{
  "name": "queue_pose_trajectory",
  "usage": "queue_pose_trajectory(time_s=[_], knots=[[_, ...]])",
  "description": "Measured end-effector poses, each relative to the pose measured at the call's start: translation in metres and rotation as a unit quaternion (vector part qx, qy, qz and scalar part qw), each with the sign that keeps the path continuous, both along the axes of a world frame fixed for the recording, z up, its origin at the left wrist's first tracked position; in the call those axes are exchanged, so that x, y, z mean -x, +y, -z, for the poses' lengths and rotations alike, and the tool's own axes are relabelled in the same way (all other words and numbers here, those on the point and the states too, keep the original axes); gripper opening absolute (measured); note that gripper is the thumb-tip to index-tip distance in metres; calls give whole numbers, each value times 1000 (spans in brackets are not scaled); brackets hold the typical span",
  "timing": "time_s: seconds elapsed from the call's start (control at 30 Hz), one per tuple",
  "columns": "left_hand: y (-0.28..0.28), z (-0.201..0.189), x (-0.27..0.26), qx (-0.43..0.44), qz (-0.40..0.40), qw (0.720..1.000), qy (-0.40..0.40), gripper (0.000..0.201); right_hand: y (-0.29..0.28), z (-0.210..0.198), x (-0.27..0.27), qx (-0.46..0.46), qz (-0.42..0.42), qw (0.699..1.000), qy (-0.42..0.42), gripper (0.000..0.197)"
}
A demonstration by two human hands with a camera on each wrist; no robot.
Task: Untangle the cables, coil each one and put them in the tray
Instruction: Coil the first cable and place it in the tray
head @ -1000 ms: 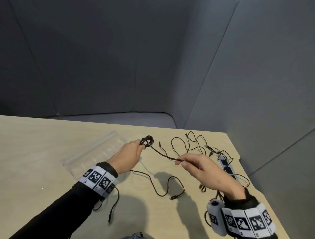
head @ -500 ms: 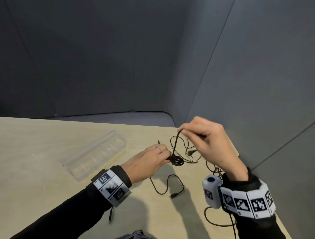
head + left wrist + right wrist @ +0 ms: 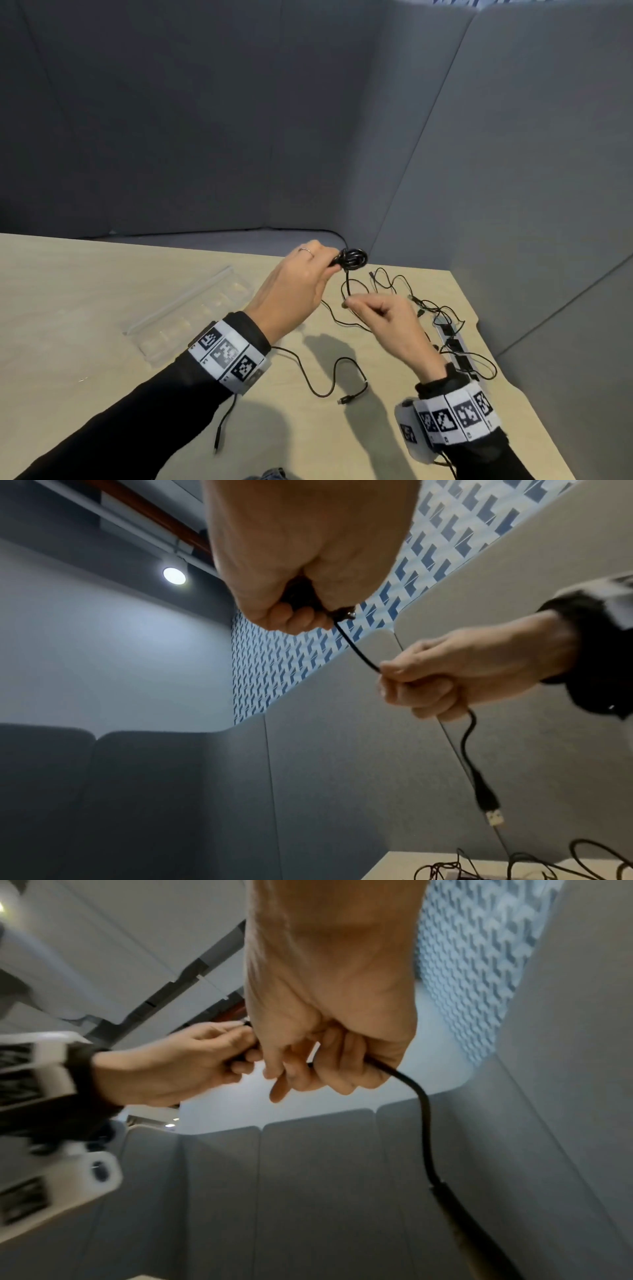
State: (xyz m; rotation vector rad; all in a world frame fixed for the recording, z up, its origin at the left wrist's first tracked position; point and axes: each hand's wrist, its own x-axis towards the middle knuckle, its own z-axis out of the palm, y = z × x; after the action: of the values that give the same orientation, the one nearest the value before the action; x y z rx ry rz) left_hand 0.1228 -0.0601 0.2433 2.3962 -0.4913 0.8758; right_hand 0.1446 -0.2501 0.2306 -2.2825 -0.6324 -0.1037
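From the head view, the left hand is raised above the table, its fingers curled tight round a small black coil of cable that juts out past the fingertips. A short run of the same cable drops from the coil to the right hand, which pinches it between thumb and forefinger just below and to the right of the coil. The clear plastic tray lies on the table well to the left of the coil, and a loose tangle of black cables sprawls on the table to the coil's right, over a white power strip. In the left wrist view, the left hand is closed on the dark bundle, the cable running down to the right hand, whose curled fingers grip it; below that hand the free end hangs with a USB plug. In the right wrist view, the right hand has its fingers folded over the cable, which trails down to the plug, while the left hand meets its fingertips.
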Motion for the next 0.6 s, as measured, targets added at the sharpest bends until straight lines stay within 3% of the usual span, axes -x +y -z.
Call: queue_pose_trajectory(time_s=[0.07,0.1,0.23,0.33,0.37,0.47,0.53,0.6], knots=[[3,2,-5,-24,-42,999,8,33,1,-1,19,174,-13,968,-178,26],[5,3,-7,-44,-58,997,8,33,4,-7,29,211,-21,949,-232,23],[-3,14,0,-119,-23,992,-14,26,8,-41,49,188,-9,917,-351,13],[-12,22,2,-136,34,989,-44,3,3,-60,37,162,22,888,-431,19],[-15,21,2,-146,55,987,-46,9,3,-65,34,154,19,885,-439,19],[-14,21,-1,-164,90,981,-52,2,2,-69,14,61,-21,924,-376,11],[-11,17,2,-141,99,984,-42,16,1,-67,-1,-78,-32,961,-263,7],[-10,14,4,-92,97,991,-23,19,0,-57,-14,-192,-29,972,-134,5]])
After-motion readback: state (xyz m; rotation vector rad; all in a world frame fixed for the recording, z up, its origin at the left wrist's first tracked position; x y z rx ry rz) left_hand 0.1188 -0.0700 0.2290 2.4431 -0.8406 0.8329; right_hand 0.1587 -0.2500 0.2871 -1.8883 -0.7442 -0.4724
